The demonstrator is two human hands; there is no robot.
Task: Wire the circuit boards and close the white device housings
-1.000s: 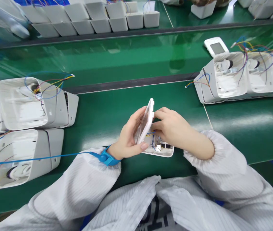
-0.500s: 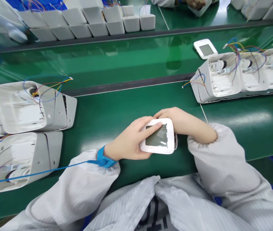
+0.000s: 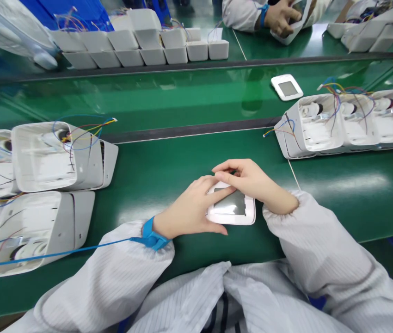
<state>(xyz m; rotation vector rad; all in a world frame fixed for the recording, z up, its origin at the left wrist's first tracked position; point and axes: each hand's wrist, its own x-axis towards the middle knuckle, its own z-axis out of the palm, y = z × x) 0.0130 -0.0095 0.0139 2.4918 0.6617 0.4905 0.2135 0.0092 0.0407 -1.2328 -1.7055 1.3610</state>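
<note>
Both hands (image 3: 196, 208) (image 3: 250, 182) on the white screened unit (image 3: 233, 216), screen upward.

Bright, cool light on green worktop (image 3: 162, 162), w/ glare pooling either side of ctr. & pale reflection low on display (image 3: 233, 203); shadows soft, mid-frame fairly clear, edges stretched, top L corner blurry

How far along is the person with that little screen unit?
What looks done: the white screen panel is face up, with no wires showing around it. In hand: the left hand lies across it and the right hand is at its upper edge; whether it is fastened, I cannot tell. Apparently left: the housings to the right and left, open, with loose wires.
</note>
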